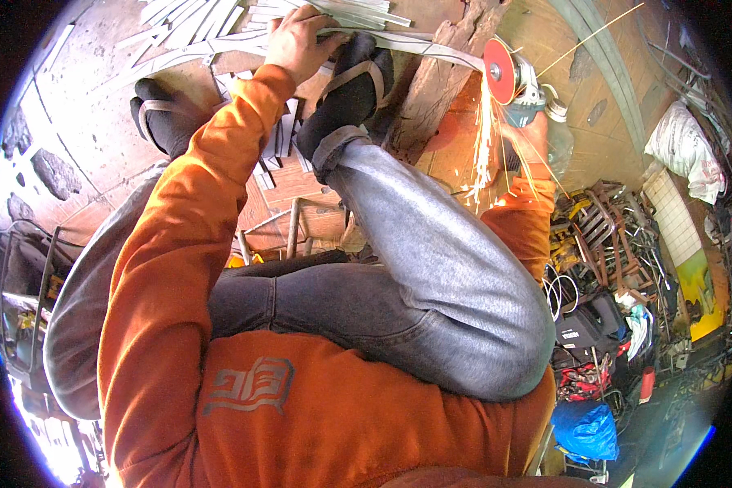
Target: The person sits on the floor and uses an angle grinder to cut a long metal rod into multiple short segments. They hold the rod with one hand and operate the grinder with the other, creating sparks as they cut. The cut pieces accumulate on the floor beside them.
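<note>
My right hand [530, 140] grips an angle grinder [525, 104] with a red disc [503, 71]. The disc meets the right end of a long, flat metal strip [431, 49], and bright sparks [481, 146] stream down from there. To the left, my left hand [301, 45] holds the strip down, fingers bent over it. My sock-and-sandal foot [356, 81] presses on the strip beside that hand. A rough wooden block [443, 77] lies under the strip, between foot and disc.
Cut metal strips [191, 20] are piled at the far left, with short pieces [283, 134] between my feet. A bottle [559, 138] stands by my right hand. Tools and clamps [606, 228] clutter the right side, near a white sack [687, 150] and a blue bag [586, 431].
</note>
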Tool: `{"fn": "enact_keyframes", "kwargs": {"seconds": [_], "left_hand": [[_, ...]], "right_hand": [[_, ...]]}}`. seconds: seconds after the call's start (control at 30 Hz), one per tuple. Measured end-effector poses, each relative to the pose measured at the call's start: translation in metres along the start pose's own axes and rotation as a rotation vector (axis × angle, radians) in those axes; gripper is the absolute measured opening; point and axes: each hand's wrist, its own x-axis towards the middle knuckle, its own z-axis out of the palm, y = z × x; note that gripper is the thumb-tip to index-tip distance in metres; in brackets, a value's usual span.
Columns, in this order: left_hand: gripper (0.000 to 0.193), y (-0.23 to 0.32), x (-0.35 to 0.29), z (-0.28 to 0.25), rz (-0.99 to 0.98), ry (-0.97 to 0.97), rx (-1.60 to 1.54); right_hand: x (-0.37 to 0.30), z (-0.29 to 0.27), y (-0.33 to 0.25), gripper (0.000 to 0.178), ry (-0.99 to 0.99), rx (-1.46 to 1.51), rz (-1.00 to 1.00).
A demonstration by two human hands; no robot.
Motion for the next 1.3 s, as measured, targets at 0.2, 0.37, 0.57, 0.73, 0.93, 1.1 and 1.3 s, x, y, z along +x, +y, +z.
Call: {"fn": "enact_keyframes", "kwargs": {"seconds": [0.2, 0.37, 0.57, 0.73, 0.93, 1.1, 1.3], "left_hand": [[0.033, -0.004, 0.0, 0.001, 0.009, -0.003, 0.07], [0.034, -0.002, 0.001, 0.001, 0.019, 0.015, 0.033], [0.032, -0.001, 0.001, 0.0, -0.009, 0.013, -0.003], [0.032, -0.001, 0.001, 0.001, 0.016, 0.044, 0.013], [0.032, 0.001, 0.0, -0.002, 0.004, 0.034, 0.018], [0.03, 0.009, 0.001, -0.006, -0.047, -0.008, -0.057], [0.031, 0.007, 0.002, -0.006, -0.012, 0.001, -0.034]], "right_hand": [[-0.004, 0.003, -0.007, 0.042, 0.027, 0.048, 0.055], [-0.011, 0.001, 0.002, 0.042, -0.005, 0.013, 0.048], [-0.02, 0.006, 0.004, 0.039, 0.026, 0.029, 0.055], [-0.023, 0.004, 0.001, 0.037, 0.001, 0.033, 0.036], [-0.031, 0.005, 0.015, 0.038, -0.006, 0.039, 0.029], [-0.034, 0.006, 0.011, 0.037, -0.019, -0.005, 0.081], [-0.004, 0.0, -0.011, 0.036, -0.033, -0.049, 0.044]]}}
